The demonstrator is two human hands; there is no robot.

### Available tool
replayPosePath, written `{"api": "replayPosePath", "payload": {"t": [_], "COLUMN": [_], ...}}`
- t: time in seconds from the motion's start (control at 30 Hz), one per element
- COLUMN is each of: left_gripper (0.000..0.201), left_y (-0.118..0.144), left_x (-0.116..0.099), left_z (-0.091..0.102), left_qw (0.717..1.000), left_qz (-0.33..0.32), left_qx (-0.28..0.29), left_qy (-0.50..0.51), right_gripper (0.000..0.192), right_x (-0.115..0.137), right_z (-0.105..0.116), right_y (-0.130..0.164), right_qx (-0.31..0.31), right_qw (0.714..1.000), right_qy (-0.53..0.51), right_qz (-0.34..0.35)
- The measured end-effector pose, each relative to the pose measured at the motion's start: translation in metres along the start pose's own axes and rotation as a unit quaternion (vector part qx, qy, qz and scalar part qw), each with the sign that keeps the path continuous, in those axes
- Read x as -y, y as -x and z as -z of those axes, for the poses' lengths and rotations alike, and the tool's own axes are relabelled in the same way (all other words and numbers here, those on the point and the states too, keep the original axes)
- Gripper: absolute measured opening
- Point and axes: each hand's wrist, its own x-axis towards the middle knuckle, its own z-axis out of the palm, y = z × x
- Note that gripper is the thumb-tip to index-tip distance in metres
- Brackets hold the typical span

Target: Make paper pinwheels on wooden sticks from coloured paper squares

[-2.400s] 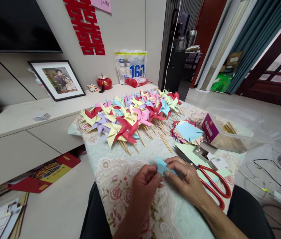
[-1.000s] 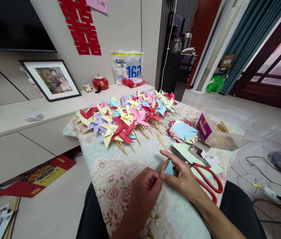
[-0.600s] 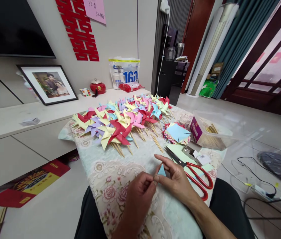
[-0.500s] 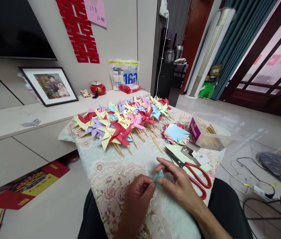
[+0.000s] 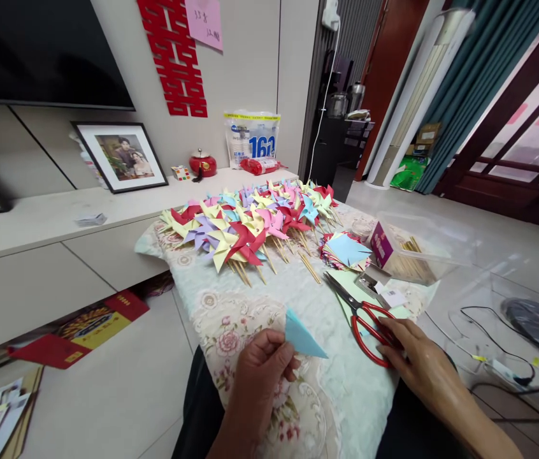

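Holding folded blue paper (image 5: 304,338) pinched in left hand (image 5: 260,376) alone now; right hand (image 5: 413,357) released, fingers closing on red scissors (image 5: 365,315) near table's right edge; cutting likely next.

A pale wall (image 5: 245,57) carries a red paper cutout (image 5: 172,57) and a dark screen (image 5: 35,51). Below runs a long low cabinet (image 5: 35,255) with a framed photo (image 5: 119,156). The floor (image 5: 503,236) is light tile. Teal curtains (image 5: 470,83) hang beside dark-framed windows (image 5: 532,127) showing daylight.
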Motion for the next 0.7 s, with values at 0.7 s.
{"api": "replayPosePath", "payload": {"t": [0.7], "left_gripper": [0.027], "left_y": [0.016], "left_x": [-0.026], "left_z": [0.022], "left_qw": [0.996], "left_qz": [-0.012], "left_qx": [0.015], "left_qy": [0.084], "right_gripper": [0.058], "right_x": [0.018], "right_z": [0.027], "right_y": [0.045], "right_qx": [0.194], "right_qw": [0.929], "right_qy": [-0.296], "right_qz": [-0.105]}}
